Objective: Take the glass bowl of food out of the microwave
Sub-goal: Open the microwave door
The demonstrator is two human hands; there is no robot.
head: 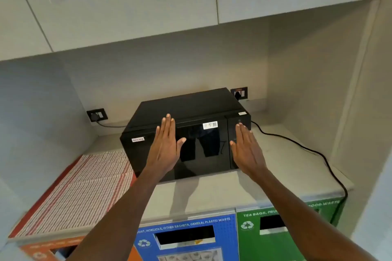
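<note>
A black microwave (191,110) stands on the pale counter (212,193) with its dark glass door shut. The glass bowl of food is hidden behind that door. My left hand (166,144) is held flat in front of the door's left half, fingers straight and close together, holding nothing. My right hand (247,150) is raised flat in front of the control panel at the door's right edge, also holding nothing. Whether either hand touches the microwave is unclear.
A red-striped cloth (78,190) lies on the counter to the left. A black power cable (307,148) runs along the right side to a wall socket (239,93). Orange, blue (186,237) and green (282,231) waste bins stand below the counter. Wall cupboards hang overhead.
</note>
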